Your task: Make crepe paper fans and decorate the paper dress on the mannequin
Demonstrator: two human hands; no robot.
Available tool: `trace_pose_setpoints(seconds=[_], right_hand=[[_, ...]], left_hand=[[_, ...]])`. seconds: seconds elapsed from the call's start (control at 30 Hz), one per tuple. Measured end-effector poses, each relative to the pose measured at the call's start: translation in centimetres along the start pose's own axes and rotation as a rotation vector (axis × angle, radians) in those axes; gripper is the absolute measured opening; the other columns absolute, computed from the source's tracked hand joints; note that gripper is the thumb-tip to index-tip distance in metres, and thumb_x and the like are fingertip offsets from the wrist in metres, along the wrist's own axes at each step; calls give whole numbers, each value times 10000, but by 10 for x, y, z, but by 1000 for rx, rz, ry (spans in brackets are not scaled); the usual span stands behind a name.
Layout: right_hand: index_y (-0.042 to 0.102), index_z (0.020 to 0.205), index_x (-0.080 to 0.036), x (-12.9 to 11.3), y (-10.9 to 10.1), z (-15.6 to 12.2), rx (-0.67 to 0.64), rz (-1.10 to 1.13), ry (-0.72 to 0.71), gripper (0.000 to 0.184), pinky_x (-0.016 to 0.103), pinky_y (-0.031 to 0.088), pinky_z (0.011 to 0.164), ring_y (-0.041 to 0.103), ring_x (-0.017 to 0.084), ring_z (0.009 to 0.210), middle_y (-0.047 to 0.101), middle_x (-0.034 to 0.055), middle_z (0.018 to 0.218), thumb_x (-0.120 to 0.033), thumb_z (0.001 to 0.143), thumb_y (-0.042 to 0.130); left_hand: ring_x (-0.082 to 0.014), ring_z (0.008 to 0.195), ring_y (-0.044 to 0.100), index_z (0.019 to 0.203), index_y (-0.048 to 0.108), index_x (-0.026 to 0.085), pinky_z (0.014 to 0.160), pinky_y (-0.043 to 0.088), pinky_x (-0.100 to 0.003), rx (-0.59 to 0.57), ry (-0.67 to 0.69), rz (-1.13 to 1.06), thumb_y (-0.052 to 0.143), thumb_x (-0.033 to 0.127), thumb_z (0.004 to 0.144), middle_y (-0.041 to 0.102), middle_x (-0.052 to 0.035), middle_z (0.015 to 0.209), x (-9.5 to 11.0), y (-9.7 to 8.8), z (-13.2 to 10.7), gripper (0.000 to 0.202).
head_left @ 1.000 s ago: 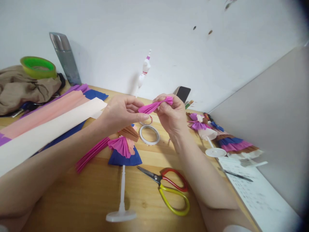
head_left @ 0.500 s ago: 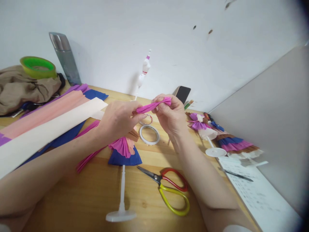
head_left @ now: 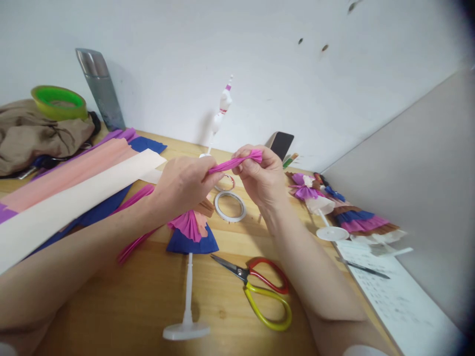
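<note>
Pink pleated strip [head_left: 233, 163] is up off the table [head_left: 122, 306] — your left hand [head_left: 187, 180] pinches one end, right hand [head_left: 263, 175] grips near the other, presumably so the folds stay bunched. Scissors [head_left: 243, 274] lie nearer you, right of the white stand [head_left: 189, 287] — likely for reach.

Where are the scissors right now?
In the head view, the scissors lie on the wooden table at lower centre, just right of the white stand under the blue skirt.
</note>
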State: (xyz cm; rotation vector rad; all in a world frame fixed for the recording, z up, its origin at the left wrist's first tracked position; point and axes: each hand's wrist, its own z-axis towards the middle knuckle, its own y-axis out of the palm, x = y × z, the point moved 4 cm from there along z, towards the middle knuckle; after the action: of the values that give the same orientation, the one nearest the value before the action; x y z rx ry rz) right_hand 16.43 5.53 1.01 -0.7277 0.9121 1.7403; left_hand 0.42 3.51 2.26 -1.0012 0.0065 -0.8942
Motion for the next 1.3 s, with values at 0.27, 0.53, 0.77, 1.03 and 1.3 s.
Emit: trace_pose_setpoints(seconds=[0.27, 0.53, 0.77, 1.03, 1.3], right_hand=[[707, 698, -231, 1, 0, 0, 0, 14, -12, 242, 239, 449, 529, 517, 95, 590, 621, -28, 729, -343, 586, 889], [699, 713, -224, 0, 1, -1, -30, 2, -16, 242, 239, 461, 540, 528, 94, 597, 622, -27, 735, -347, 609, 881], [700, 735, -222, 0, 0, -1, -53, -5, -31, 226, 239, 456, 537, 522, 89, 584, 624, -25, 742, -331, 636, 872], [707, 702, -232, 1, -1, 0, -6, -7, -19, 259, 243, 457, 530, 523, 97, 582, 632, -25, 728, -364, 581, 894], [722, 696, -233, 1, -1, 0, -11, 1, -34, 232, 236, 453, 525, 531, 93, 579, 639, -22, 724, -347, 588, 893]], left_hand=[[-138, 521, 462, 696, 632, 169, 521, 306, -277, 2, 6, 107, 590, 365, 848, 535, 7, 543, -2, 2, 0, 252], [-163, 743, 672, 992, 688, 152, 666, 526, -263, -90, -249, -575, 700, 422, 746, 732, -43, 881, 1, -7, 5, 365], [-111, 607, 648, 741, 648, 144, 604, 512, -224, -245, -489, -896, 660, 302, 794, 694, -10, 673, -9, -2, 4, 168], [-119, 642, 669, 740, 679, 141, 605, 530, -214, -282, -551, -1089, 726, 270, 756, 720, -34, 696, -20, 9, 3, 138], [-88, 595, 645, 680, 705, 119, 558, 491, -160, -374, -627, -1180, 653, 206, 815, 690, -33, 664, -18, 6, 5, 169]])
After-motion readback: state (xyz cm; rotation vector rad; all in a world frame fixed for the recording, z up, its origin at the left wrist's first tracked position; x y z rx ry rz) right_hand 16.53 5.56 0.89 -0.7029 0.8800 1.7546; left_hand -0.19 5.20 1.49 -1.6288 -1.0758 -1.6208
